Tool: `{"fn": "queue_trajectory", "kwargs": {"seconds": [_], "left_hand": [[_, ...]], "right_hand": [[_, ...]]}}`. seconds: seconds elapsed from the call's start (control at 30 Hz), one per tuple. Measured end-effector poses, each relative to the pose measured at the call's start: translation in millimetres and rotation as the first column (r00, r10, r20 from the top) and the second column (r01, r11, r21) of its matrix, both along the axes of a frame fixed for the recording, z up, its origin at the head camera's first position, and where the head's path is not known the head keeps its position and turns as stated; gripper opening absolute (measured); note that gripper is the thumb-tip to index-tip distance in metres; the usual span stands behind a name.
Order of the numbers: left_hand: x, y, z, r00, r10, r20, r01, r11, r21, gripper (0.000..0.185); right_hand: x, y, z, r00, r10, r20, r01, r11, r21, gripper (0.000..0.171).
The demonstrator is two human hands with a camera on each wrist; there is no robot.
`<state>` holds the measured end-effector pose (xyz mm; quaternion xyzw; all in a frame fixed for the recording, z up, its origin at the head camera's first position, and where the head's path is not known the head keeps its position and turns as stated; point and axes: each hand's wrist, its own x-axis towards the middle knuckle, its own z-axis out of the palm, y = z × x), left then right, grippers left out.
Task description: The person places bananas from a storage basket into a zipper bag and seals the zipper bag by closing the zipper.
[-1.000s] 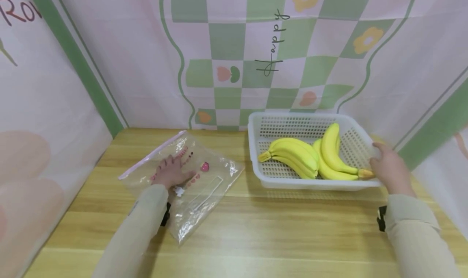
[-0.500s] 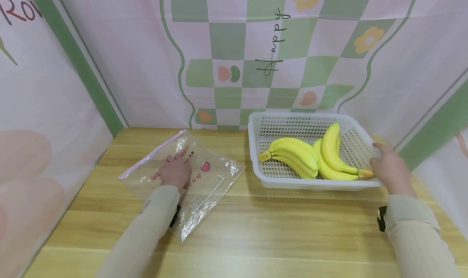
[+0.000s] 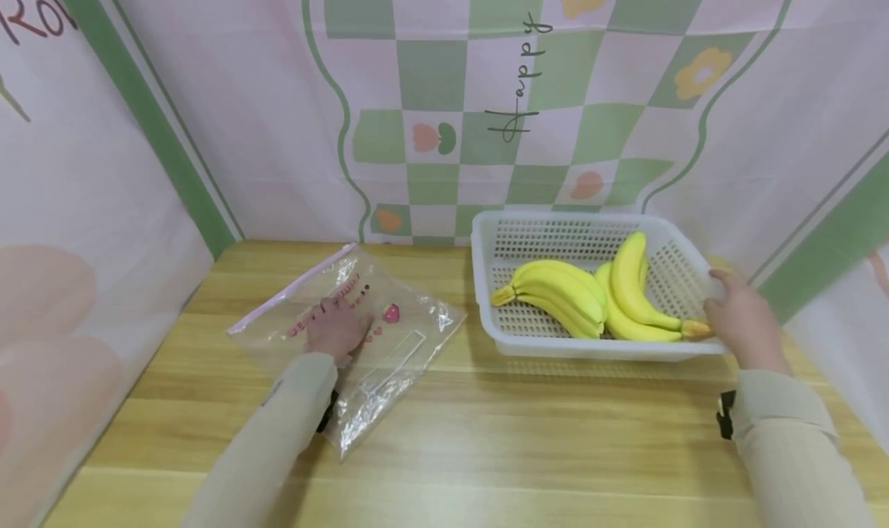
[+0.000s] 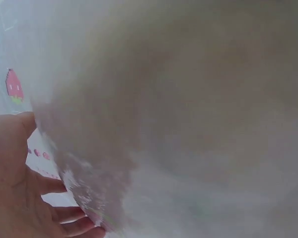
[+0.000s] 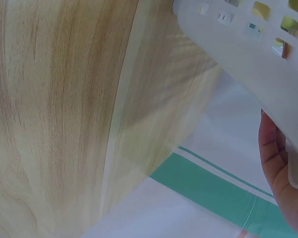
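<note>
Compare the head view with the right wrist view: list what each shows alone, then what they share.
Only the head view shows the bananas lying in the basket, the clear zip bag flat on the table, and the left hand resting on that bag.

Only the right wrist view shows the underside of the basket's corner and the teal stripe of the cloth beyond the table edge.

Both show the white perforated basket, the right hand holding its rim, and the wooden table.

A pale wooden tabletop point(image 3: 486, 435) carries a clear zip bag point(image 3: 410, 335) lying flat toward its back left, and a white slotted basket point(image 3: 556, 346) at its back right.
</note>
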<state>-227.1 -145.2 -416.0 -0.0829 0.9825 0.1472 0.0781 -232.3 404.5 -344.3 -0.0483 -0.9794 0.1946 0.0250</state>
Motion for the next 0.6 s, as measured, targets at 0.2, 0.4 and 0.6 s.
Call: {"fn": "queue_trajectory", "kwargs": {"seconds": [0.2, 0.4, 0.6], "left_hand": [[3.0, -4.5, -1.9, 0.997, -0.077, -0.021, 0.077, 0.997, -0.004, 0.082], [5.3, -11.1, -1.0, 0.991, -0.13, 0.015, 0.129, 0.99, 0.048, 0.078], [2.8, -17.3, -0.1, 0.984, -0.163, 0.076, 0.158, 0.985, 0.064, 0.077]], "right_hand": [[0.3, 0.4, 0.2, 1.0, -0.001, 0.005, 0.001, 1.0, -0.004, 0.059], [1.6, -0.8, 2.3, 1.0, 0.007, 0.02, -0.007, 1.0, 0.001, 0.059], [1.4, -1.5, 2.2, 1.0, 0.018, 0.02, -0.018, 1.0, 0.016, 0.058]]}}
